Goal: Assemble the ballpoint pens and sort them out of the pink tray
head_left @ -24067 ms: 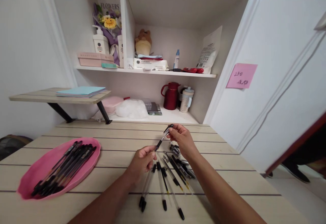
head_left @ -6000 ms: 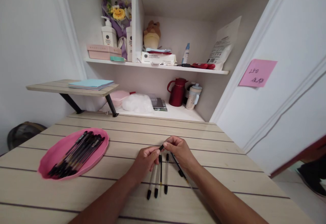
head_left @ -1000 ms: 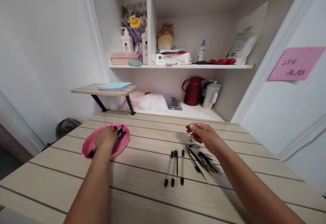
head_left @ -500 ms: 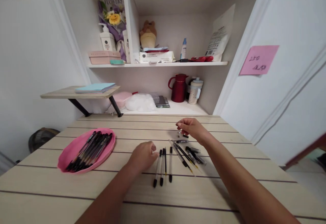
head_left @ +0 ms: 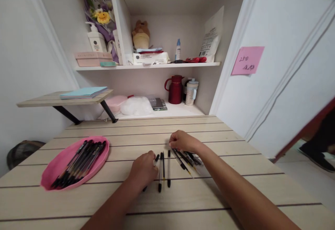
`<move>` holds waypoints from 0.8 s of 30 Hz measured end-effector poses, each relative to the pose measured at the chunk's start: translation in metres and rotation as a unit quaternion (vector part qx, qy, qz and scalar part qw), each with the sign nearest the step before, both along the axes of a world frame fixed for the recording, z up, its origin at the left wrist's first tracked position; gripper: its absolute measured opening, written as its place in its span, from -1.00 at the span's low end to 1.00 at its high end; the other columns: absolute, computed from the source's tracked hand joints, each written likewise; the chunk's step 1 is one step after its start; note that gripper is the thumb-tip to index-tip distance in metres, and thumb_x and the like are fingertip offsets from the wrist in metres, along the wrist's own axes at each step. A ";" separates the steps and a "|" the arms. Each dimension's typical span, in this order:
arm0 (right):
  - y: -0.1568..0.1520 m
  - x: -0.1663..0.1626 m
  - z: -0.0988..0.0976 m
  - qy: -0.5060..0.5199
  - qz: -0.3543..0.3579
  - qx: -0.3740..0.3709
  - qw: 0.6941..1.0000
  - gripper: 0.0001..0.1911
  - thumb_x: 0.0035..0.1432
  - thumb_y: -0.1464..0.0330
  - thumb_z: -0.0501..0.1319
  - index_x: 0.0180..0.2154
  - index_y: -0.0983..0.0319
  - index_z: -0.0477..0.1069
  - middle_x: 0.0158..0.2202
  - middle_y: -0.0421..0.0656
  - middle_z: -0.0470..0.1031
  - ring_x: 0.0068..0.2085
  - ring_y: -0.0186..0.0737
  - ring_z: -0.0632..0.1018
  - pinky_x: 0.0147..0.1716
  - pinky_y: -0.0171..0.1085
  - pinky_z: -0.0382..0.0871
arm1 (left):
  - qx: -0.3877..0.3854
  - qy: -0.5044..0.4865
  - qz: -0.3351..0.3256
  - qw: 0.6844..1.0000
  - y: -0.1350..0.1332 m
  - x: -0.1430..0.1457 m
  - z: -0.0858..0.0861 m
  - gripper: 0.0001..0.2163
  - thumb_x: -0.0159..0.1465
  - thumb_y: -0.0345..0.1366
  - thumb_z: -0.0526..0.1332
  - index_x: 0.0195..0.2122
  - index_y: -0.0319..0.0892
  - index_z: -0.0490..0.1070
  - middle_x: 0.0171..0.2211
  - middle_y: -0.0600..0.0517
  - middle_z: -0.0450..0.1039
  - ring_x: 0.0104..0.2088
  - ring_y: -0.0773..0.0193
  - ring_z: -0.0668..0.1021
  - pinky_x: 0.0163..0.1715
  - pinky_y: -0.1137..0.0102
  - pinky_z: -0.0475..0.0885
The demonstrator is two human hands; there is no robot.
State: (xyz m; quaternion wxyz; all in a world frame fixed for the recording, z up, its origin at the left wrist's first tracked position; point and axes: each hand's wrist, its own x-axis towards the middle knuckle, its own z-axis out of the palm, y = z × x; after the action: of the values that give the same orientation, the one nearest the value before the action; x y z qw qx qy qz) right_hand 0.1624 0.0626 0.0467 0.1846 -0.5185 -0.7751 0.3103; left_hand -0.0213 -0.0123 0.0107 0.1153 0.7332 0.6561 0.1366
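Observation:
My left hand (head_left: pixel 144 167) is closed around a clear pen with black ends (head_left: pixel 156 158), which lies slanted under the fingers. Just right of it several pen pieces lie in a row: a clear barrel with black ends (head_left: pixel 160 174), a thin dark refill (head_left: pixel 163 167) and another clear barrel (head_left: pixel 169 169). My right hand (head_left: pixel 184 141) is pinched low over the table, at the top of a loose pile of pen parts and yellow-tipped refills (head_left: pixel 188 162). Its fingertips hide whatever they pinch. Part of the pile is covered by that hand and wrist.
A pink tray (head_left: pixel 47 177) with many black pens (head_left: pixel 80 163) stands at the left. Behind it is a small raised shelf (head_left: pixel 39 99) on black legs. At the back a red jug (head_left: pixel 175 90) and a cup (head_left: pixel 192 92) stand in the cabinet. A person's shoe (head_left: pixel 318 158) shows at far right.
My left hand has come down onto the leftmost pen and tilted it. My right hand has moved closer to me, down to the pile's top. The view has turned slightly right.

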 end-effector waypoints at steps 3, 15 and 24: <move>-0.011 -0.017 -0.001 -0.130 0.019 0.057 0.990 -0.92 -0.20 0.40 0.21 -0.54 0.24 0.47 -0.55 -0.14 0.50 -0.50 -0.28 0.45 -0.58 -0.39 0.16 | 0.010 -0.036 0.016 0.999 0.005 -0.003 0.003 -0.81 -0.05 -0.45 0.08 -0.41 -0.15 0.38 -0.46 0.00 0.46 -0.33 0.21 0.46 -0.38 0.42 0.21; -0.042 -0.055 -0.009 -0.300 0.027 0.108 0.948 -0.71 -0.18 0.34 0.17 -0.34 0.31 0.49 -0.33 0.10 0.51 -0.28 -0.01 0.51 -0.38 -0.23 0.31 | -0.090 -0.375 0.096 0.918 0.023 -0.008 -0.014 -0.89 -0.07 -0.44 0.08 -0.48 -0.17 0.27 -0.73 0.20 0.24 -0.72 0.40 0.39 -0.72 0.55 0.18; -0.032 -0.052 -0.019 -0.236 -0.046 0.071 0.968 -0.77 -0.19 0.35 0.17 -0.41 0.29 0.48 -0.35 0.09 0.51 -0.29 -0.03 0.51 -0.43 -0.26 0.28 | -0.093 -0.384 0.085 0.915 0.023 -0.010 -0.016 -0.88 -0.09 -0.44 0.09 -0.47 -0.18 0.29 -0.67 0.17 0.30 -0.70 0.41 0.41 -0.73 0.55 0.20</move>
State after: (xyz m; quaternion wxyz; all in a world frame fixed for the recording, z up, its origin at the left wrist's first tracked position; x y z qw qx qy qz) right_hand 0.1106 0.0306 0.0282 0.0469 -0.5974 -0.7923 0.1143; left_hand -0.0317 0.0108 -0.0054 0.4144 0.5520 0.6305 0.3550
